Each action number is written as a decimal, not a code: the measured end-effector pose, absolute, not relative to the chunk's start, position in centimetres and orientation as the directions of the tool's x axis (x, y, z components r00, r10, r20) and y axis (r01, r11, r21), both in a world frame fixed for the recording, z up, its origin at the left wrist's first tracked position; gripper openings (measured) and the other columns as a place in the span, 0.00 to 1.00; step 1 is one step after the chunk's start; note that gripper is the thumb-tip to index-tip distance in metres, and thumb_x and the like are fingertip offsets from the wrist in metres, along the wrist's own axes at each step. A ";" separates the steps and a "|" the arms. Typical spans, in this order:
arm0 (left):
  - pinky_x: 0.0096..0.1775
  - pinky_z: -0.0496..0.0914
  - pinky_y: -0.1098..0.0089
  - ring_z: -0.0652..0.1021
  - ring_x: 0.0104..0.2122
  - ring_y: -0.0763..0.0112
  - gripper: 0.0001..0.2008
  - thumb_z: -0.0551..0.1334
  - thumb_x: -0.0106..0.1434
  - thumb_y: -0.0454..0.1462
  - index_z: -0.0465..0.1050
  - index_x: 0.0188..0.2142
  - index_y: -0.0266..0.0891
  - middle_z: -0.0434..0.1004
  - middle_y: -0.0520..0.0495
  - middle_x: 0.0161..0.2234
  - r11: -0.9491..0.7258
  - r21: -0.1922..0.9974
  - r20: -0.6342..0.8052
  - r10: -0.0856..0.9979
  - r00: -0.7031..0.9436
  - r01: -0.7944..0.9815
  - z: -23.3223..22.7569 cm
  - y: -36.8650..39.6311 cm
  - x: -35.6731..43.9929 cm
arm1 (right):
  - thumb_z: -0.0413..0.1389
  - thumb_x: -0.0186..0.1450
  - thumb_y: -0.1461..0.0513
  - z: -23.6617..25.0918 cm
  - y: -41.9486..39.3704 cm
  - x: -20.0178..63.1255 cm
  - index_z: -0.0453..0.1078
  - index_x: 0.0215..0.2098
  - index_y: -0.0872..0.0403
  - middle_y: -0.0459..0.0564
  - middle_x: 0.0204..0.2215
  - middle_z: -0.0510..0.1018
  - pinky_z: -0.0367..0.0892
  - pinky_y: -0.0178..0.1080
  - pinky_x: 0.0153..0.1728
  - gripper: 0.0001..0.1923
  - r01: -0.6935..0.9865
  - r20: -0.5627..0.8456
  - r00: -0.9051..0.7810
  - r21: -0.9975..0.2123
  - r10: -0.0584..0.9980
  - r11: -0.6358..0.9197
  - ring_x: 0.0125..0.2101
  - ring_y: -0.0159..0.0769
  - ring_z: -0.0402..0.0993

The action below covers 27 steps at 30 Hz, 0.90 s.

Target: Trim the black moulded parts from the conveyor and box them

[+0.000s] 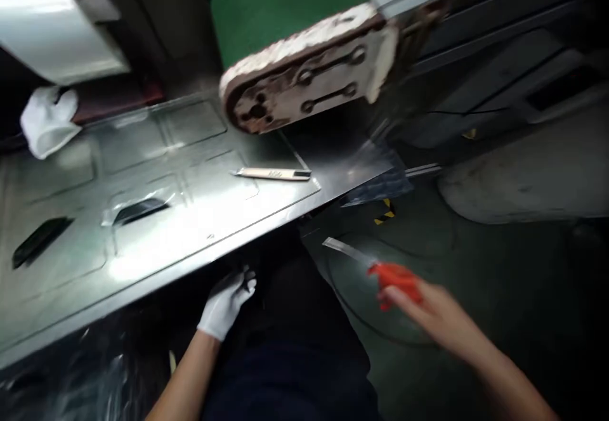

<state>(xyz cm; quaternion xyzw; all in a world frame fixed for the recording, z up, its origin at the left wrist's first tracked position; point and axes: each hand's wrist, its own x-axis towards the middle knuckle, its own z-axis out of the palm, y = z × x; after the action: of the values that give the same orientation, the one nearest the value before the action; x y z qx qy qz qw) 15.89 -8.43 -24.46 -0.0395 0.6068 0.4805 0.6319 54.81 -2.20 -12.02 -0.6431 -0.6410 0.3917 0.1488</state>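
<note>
My right hand (423, 304), bare and blurred, is wrapped round a red air blow gun (397, 281) with a thin silver nozzle pointing left, held over the floor. In a white glove, my left hand (228, 300) is closed just below the front edge of the metal table (280, 208). Its curled fingers show dark patches, and I cannot make out whether anything is in them. On the table above it lies a pale pen-like tool (273, 174) with a dark end. A dark piece in clear film (140, 210) and a second dark piece (40, 241) lie further left.
A green conveyor belt (304, 2) with a worn, rusty end bracket (309, 75) juts over the table's back. A crumpled white glove (50, 120) lies at the back left. Clear plastic bags (71, 376) are at lower left. A thin dark hose (361, 319) curves across the floor.
</note>
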 end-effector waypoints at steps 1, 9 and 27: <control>0.46 0.82 0.58 0.84 0.44 0.62 0.12 0.67 0.69 0.34 0.77 0.51 0.34 0.83 0.41 0.48 0.545 0.530 -0.807 0.560 -0.189 -0.649 -25.5 -9.0 15.9 | 0.52 0.71 0.41 -12.4 -3.2 53.8 0.76 0.49 0.46 0.50 0.31 0.84 0.70 0.42 0.31 0.23 0.808 -0.449 -0.261 -0.586 0.854 -0.061 0.29 0.45 0.80; 0.50 0.79 0.53 0.82 0.48 0.59 0.14 0.65 0.71 0.41 0.76 0.52 0.36 0.80 0.41 0.51 0.646 0.674 -0.733 0.647 -0.211 -0.359 -27.9 -12.5 15.3 | 0.48 0.74 0.43 -13.7 -4.0 43.1 0.74 0.49 0.48 0.50 0.35 0.83 0.61 0.38 0.32 0.23 0.892 -0.623 -0.436 -0.393 0.649 0.223 0.34 0.46 0.80; 0.66 0.68 0.51 0.77 0.61 0.51 0.27 0.66 0.67 0.50 0.73 0.60 0.38 0.79 0.38 0.59 0.569 0.819 -0.570 0.789 -0.229 -0.076 -20.2 -12.6 11.6 | 0.63 0.64 0.54 -7.1 0.5 49.3 0.81 0.49 0.48 0.43 0.30 0.84 0.69 0.33 0.29 0.17 0.799 -0.533 -0.491 -0.592 0.689 0.111 0.27 0.35 0.79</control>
<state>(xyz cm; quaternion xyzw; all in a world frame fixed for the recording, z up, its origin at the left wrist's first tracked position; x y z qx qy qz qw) 11.64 -12.63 -20.19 0.2607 0.6835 0.3838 0.5635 49.28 0.51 -7.07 -0.5009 -0.7427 0.4401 -0.0620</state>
